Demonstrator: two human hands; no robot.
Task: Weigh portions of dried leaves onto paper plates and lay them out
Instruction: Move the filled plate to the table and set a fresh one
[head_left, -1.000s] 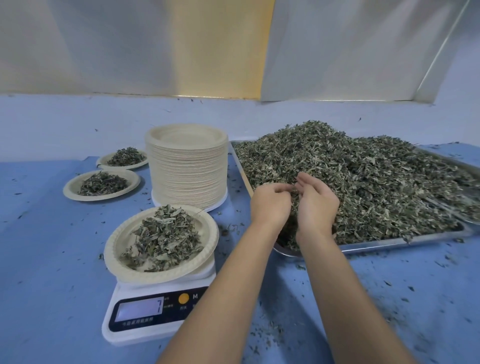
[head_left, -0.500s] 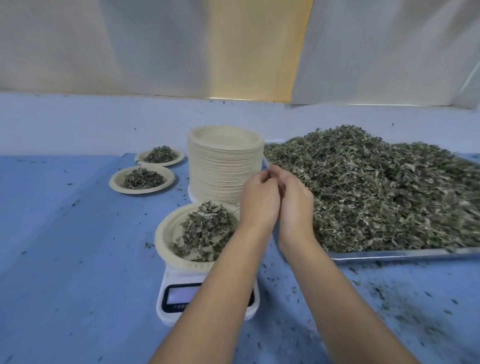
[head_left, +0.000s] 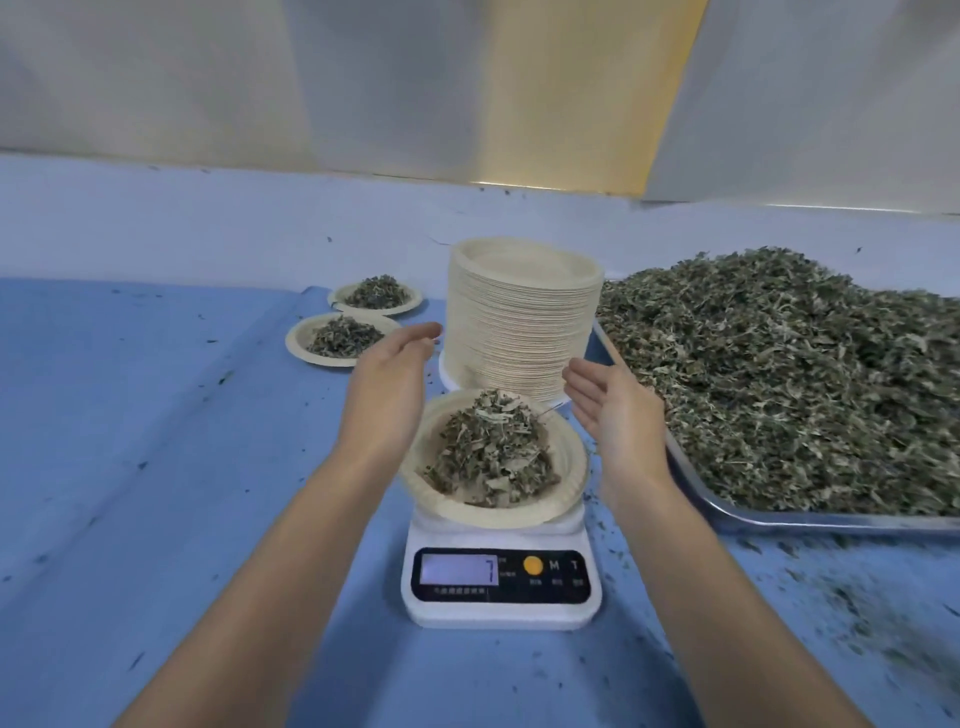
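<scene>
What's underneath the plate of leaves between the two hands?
A white scale sits under the plate, with its display showing in front. The plate covers the scale's top, so that part cannot be seen.

Filled plate (head_left: 566, 467) on scale (head_left: 501, 587), plate stack (head_left: 522, 322) behind, leaf tray (head_left: 831, 519) right, seemingly touching stack

A blue sheet (head_left: 135, 467) covers the desk (head_left: 156, 228), whose far strip is a paler blue. Dark crumbs (head_left: 857, 613) are scattered over the sheet at the desk's near right. Behind the desk stand grey-white wall panels (head_left: 208, 78), with a yellow panel (head_left: 571, 88) between them.
</scene>
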